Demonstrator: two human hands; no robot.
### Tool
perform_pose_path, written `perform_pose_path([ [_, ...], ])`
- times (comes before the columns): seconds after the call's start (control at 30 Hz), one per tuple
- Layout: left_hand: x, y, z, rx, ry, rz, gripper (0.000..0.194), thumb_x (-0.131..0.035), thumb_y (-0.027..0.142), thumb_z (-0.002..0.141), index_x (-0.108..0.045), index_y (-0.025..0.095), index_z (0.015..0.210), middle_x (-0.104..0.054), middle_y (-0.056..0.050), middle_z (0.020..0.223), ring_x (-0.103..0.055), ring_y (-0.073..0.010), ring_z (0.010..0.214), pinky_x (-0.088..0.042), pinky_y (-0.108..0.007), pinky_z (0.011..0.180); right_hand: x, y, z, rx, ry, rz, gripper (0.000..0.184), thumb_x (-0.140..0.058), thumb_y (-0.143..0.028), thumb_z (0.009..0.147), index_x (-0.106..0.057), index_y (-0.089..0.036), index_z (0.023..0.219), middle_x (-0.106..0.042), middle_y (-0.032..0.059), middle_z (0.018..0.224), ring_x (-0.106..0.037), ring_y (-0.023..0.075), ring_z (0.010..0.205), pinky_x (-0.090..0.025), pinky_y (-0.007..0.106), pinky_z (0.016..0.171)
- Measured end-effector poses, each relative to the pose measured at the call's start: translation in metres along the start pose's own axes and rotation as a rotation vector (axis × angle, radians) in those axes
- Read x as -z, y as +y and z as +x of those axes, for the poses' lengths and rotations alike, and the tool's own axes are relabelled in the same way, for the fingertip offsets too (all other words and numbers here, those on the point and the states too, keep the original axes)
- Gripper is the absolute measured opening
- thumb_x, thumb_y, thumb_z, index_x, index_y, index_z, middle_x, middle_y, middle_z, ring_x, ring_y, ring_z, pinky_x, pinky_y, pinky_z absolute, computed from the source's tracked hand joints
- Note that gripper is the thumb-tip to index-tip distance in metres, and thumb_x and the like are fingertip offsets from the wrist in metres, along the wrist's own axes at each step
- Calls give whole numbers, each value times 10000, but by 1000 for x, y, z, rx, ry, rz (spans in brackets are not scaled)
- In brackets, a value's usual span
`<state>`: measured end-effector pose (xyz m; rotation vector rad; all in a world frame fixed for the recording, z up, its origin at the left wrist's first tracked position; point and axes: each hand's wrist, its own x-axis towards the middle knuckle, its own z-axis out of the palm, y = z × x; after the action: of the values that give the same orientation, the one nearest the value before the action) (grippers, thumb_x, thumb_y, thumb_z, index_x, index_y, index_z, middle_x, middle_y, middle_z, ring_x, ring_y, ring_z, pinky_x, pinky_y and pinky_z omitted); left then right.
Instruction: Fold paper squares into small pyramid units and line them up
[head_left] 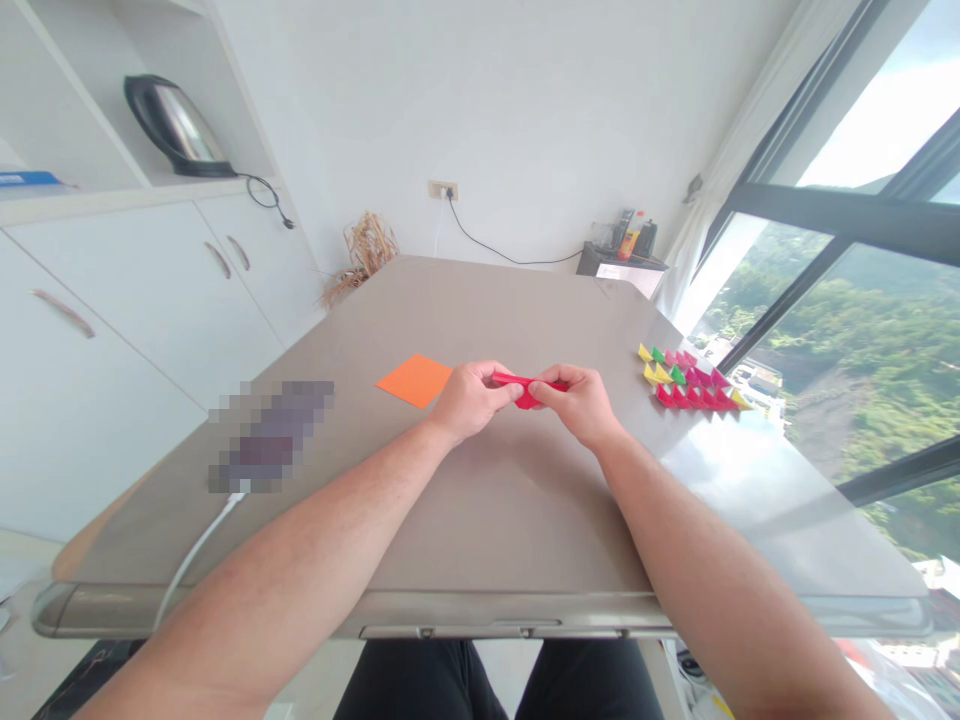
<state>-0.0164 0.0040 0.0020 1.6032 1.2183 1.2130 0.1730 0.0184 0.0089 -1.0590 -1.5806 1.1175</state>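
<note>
A small red folded paper (529,393) is held above the middle of the table between my two hands. My left hand (474,400) pinches its left end, thumb pressed on the near side. On the right end, my right hand (577,398) grips it the same way, and the two thumb tips come close together at the centre. Fingers cover much of the paper, so its full shape is hidden. Just left of my left hand, a flat orange paper sheet (415,380) lies on the table.
Rows of small folded paper pieces (694,385) in red, pink, yellow and green stand at the table's right side. A blurred-out dark object (274,435) with a white cable (196,550) lies at left. Windows (840,300) border the grey table (510,520) on the right.
</note>
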Motion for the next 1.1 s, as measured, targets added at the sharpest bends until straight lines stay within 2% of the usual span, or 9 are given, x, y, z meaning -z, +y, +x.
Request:
perform_pose_path([
  [0.17, -1, 4, -2, 35, -28, -6, 261, -773, 430, 774, -725, 181, 830, -732, -29, 726, -599, -128, 582, -489, -267, 584, -3, -3, -2, 8, -23, 10, 196, -778, -368, 742, -722, -180, 738, -753, 50, 721, -714, 208, 724, -556, 334, 711],
  [0.43, -2, 5, -2, 29, -10, -218, 283, -827, 384, 739, -717, 151, 858, -752, -67, 790, -705, -180, 696, -584, -342, 712, -3, 2, 0, 24, 68, -5, 232, -801, -411, 732, -715, -197, 716, -759, 45, 733, -708, 208, 730, -547, 334, 706],
  [0.53, -3, 2, -1, 15, 3, -248, 288, -823, 394, 746, -706, 150, 845, -743, -62, 771, -697, -175, 675, -581, -345, 697, -4, 3, 0, 30, 93, -36, 228, -790, -413, 744, -717, -198, 719, -762, 47, 743, -707, 212, 740, -541, 335, 702],
  [0.8, -2, 3, -1, 43, 21, -277, 210, -789, 341, 763, -693, 156, 791, -706, -29, 723, -638, -132, 616, -541, -302, 642, -6, 0, -3, 30, 67, -27, 200, -775, -374, 755, -705, -191, 716, -745, 40, 715, -676, 186, 695, -511, 316, 664],
  [0.97, -3, 5, -1, 52, 1, -279, 182, -790, 314, 752, -704, 153, 758, -693, -23, 686, -632, -130, 604, -532, -296, 628, -6, -2, -4, 12, 0, -1, 185, -768, -362, 748, -699, -190, 745, -750, 46, 737, -697, 198, 714, -532, 323, 672],
  [1.1, -3, 6, -2, 63, -24, -313, 178, -800, 301, 738, -708, 151, 762, -693, -27, 678, -652, -141, 612, -539, -303, 635, -7, -4, -5, 27, 11, -54, 182, -756, -370, 755, -700, -197, 737, -745, 42, 722, -690, 193, 694, -525, 319, 658],
])
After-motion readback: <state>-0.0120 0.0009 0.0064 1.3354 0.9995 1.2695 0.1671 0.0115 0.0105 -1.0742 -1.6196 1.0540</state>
